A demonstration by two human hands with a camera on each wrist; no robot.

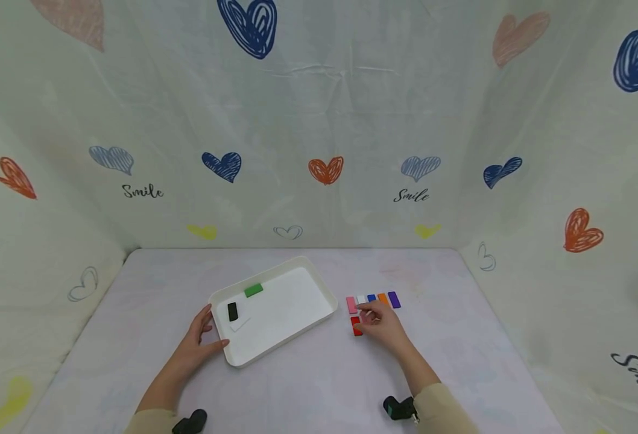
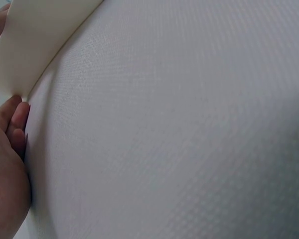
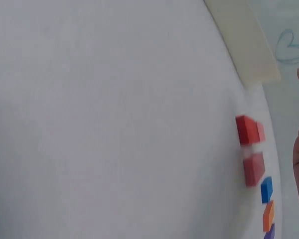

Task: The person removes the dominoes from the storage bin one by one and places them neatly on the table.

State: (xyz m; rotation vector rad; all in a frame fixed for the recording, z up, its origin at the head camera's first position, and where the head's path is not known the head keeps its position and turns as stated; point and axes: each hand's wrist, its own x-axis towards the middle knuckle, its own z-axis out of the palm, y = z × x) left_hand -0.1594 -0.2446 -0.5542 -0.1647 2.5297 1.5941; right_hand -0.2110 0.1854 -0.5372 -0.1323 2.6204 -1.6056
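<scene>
Tray (image 1: 292, 310): off-white, to my eye moulded plastic, smooth, its outer wall matt. Blocks, green (image 1: 253, 290), black (image 1: 233, 311), pink (image 1: 351, 305), orange (image 1: 383, 299), purple (image 1: 394, 299) and red (image 1: 356, 331): smooth and matt; I cannot tell painted wood from plastic. Table covering (image 2: 164, 124): pale, cloth-like, matt, with a fine woven grain that my left wrist view shows close up. Curtain (image 1: 281, 114): printed, creased, faintly sheened sheeting, whether cloth or plastic I cannot say. My sleeve (image 1: 445, 410), right: beige cloth, matt. Wrist device (image 1: 399, 408), right: black, apparently hard plastic, smooth.
</scene>
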